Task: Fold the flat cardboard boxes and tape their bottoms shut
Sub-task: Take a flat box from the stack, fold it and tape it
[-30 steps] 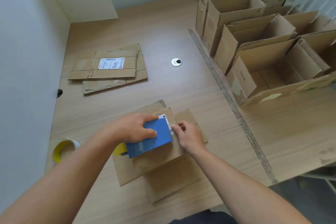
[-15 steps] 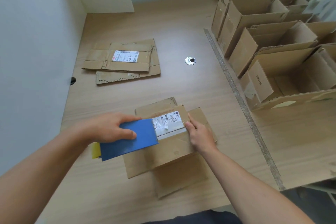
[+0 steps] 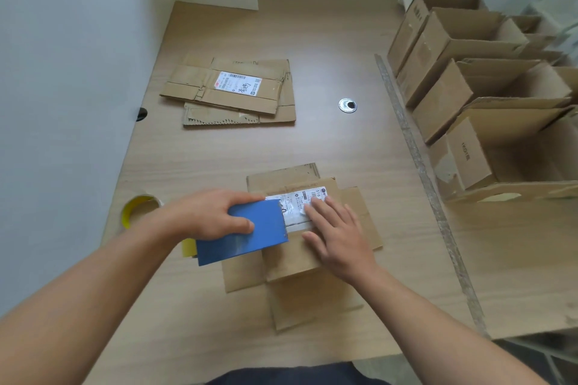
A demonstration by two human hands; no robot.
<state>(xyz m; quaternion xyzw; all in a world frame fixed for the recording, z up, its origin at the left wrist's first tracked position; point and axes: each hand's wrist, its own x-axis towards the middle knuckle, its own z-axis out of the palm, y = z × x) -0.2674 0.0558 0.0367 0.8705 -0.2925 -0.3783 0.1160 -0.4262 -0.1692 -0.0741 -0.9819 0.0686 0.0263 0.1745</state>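
1. Gripping a blue tape dispenser (image 3: 250,237), our L hand (image 3: 212,216) has its fingers over the top & thumb curled on the near face. A bit of yellow shows at the dispenser's rear.
2. The dispenser's front edge sits on the cardboard box (image 3: 312,300), at the L end of its white shipping label (image 3: 297,201).
3. Our R hand (image 3: 337,237) lies flat on the same box, fingers straight & spread, tips on the label. It holds nothing.
4. The box lies low on the desk (image 3: 328,50), near-centre, right in front of us, w/ flaps sticking out around it.
5. A yellow tape roll (image 3: 137,212) sits near the desk's L edge, beside our L wrist.
6. A stack of flat boxes (image 3: 194,87), top one labelled, lies further back on the L, well apart from the box.
7. A row of opened-up boxes (image 3: 469,37) stands along the R side, tops open.
8. A round metal grommet (image 3: 347,105) is set in the desk btwn stack & row.
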